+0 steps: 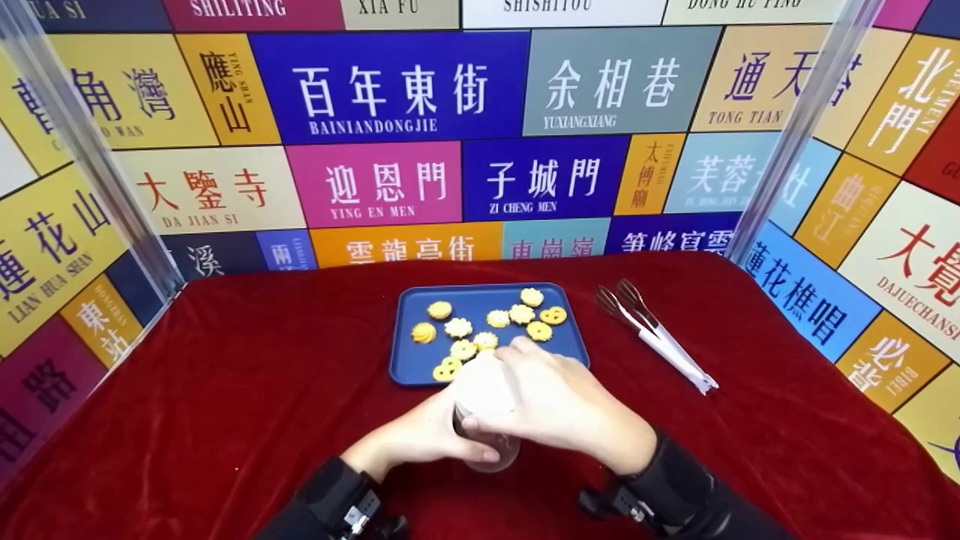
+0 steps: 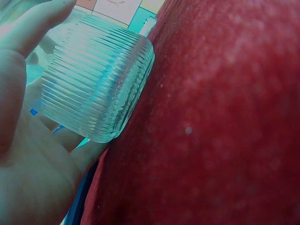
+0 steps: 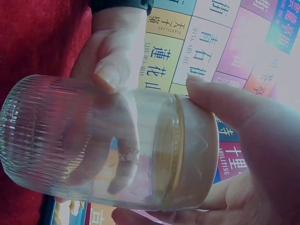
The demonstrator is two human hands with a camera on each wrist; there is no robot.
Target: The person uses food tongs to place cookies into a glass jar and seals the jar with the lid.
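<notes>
A clear glass jar [image 3: 51, 136] with fine vertical ribs on its lower part stands between both hands, over the near middle of the table. Its pale round lid [image 1: 486, 382] sits on the mouth. My left hand [image 1: 420, 431] grips the jar's body, and its fingers show through the clear wall in the right wrist view. Around the lid, my right hand [image 1: 559, 394] curls its thumb and fingers. In the left wrist view the ribbed base is close to the red cloth [image 2: 211, 117]. Right behind the hands lies a blue tray [image 1: 412, 371] holding several cookies [image 1: 458, 327].
Metal tongs [image 1: 664, 341] with dark tips lie on the red cloth to the right of the tray. Clear posts [image 1: 795, 127] rise at the table's back corners. Behind stands a wall of coloured street-name signs [image 1: 390, 90].
</notes>
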